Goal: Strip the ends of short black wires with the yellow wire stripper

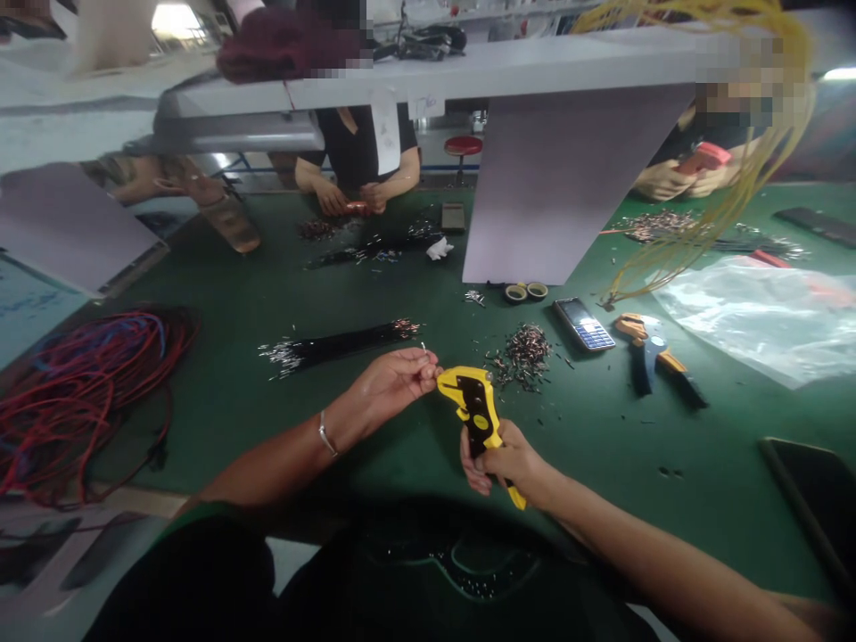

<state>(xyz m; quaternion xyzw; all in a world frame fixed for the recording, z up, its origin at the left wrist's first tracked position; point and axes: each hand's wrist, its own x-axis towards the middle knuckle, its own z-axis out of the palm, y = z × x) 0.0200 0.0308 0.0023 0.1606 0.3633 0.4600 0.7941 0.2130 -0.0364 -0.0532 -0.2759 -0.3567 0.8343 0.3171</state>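
My right hand (501, 459) is wrapped round the grips of a yellow-and-black crimping tool (476, 406), whose head points up and to the left. At the tool's jaws, the fingers of my left hand (398, 379) pinch a small thin piece with a bright metallic tip (423, 347); the rest of it is hidden by the fingers. Behind my left hand lies a bundle of black wires (341, 346), silvery at the left ends and coppery at the right. A loose pile of small metal terminals (525, 352) is spread to the right of the tool's head.
Tangled red and blue wires (86, 392) lie at left. On the right are a keypad phone (584, 325), orange-and-blue pliers (648, 352), a clear plastic bag (769, 312) and a dark phone (812, 499). Tape rolls (526, 292) sit by a white divider (555, 178). Co-workers' hands (351, 198) work opposite.
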